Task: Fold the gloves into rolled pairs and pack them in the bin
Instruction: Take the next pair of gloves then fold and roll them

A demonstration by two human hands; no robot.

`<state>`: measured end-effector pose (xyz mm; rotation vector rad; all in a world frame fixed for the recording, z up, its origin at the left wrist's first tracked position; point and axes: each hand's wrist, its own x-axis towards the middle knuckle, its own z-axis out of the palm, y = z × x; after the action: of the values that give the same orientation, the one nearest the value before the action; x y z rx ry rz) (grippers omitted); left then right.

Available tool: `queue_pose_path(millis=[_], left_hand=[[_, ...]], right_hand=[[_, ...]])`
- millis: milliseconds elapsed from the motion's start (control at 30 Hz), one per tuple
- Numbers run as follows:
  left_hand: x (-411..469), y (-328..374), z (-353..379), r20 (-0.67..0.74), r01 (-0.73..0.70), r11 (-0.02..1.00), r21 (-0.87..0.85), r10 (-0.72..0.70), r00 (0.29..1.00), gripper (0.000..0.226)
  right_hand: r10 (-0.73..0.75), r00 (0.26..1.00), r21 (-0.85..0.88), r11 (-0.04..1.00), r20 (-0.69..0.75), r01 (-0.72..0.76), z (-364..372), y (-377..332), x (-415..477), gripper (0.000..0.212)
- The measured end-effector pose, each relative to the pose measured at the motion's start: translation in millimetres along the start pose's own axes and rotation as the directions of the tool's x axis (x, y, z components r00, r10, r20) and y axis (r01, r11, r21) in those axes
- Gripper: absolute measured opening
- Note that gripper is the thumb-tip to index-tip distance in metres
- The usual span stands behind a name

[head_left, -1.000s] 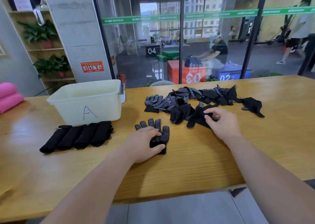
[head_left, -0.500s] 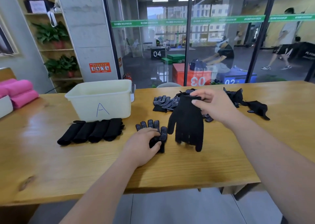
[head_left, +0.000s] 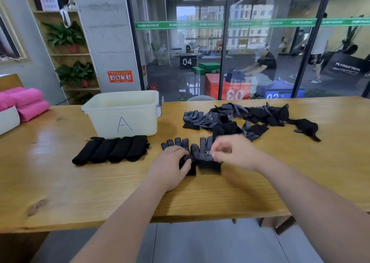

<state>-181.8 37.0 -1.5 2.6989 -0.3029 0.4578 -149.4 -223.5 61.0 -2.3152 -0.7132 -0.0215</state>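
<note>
Two black, white-dotted knit gloves (head_left: 203, 157) lie side by side; left hand (head_left: 170, 167) presses one flat; right hand (head_left: 235, 152) blurred, grip unclear.

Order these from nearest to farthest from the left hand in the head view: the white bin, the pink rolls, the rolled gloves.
1. The rolled gloves, just left of the left hand.
2. The white bin, behind the rolled gloves.
3. The pink rolls, far left on the table.
</note>
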Motion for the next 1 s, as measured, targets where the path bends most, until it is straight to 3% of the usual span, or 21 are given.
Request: queue_pose_path(millis=[67, 200, 267, 400, 733, 867, 933, 1000], left_hand=[[-0.4, 1.0, -0.1, -0.011, -0.004, 1.0, -0.002, 0.004, 1.0, 0.042], [0.1, 1.3, 1.5, 0.022, -0.101, 0.995, -0.003, 0.102, 0.995, 0.047], [1.6, 0.1, 2.6, 0.06, -0.132, 0.991, -0.003, 0.132, 0.989, 0.047], [4.1, -2.8, 4.5, 0.105, -0.143, 0.99, -0.016, 0.144, 0.984, 0.044], [10.0, -8.6, 9.6, 0.095, -0.144, 0.99, -0.013, 0.144, 0.985, 0.045], [9.1, -8.3, 8.5, 0.081, -0.126, 0.991, -0.031, 0.129, 0.988, 0.051], [9.0, -6.2, 6.4, 0.055, -0.1, 0.993, -0.055, 0.103, 0.993, 0.054], [9.4, -4.4, 4.8, 0.038, -0.051, 0.997, -0.052, 0.053, 0.998, 0.054]], right_hand=[[0.043, 0.999, -0.052, 0.998, -0.001, -0.043, 16.2, 15.7, -4.9, 0.006], [-0.055, 0.955, -0.24, 0.971, -0.292, -0.017, 22.4, 34.6, 6.8, 0.014], [0.028, 0.962, -0.346, 0.93, -0.27, -0.124, 19.7, 48.3, 19.2, 0.035], [0.298, 0.95, -0.483, 0.821, -0.095, -0.306, 17.0, 79.4, 38.9, 0.068], [0.435, 0.888, -0.461, 0.764, -0.15, -0.452, 8.9, 108.7, 83.0, 0.078], [0.372, 0.883, -0.452, 0.76, -0.287, -0.467, 17.4, 111.1, 82.1, 0.077], [0.231, 0.877, -0.466, 0.774, -0.422, -0.428, 16.2, 103.0, 74.3, 0.071], [0.031, 0.892, -0.516, 0.806, -0.452, -0.29, 17.1, 85.2, 64.6, 0.064]])
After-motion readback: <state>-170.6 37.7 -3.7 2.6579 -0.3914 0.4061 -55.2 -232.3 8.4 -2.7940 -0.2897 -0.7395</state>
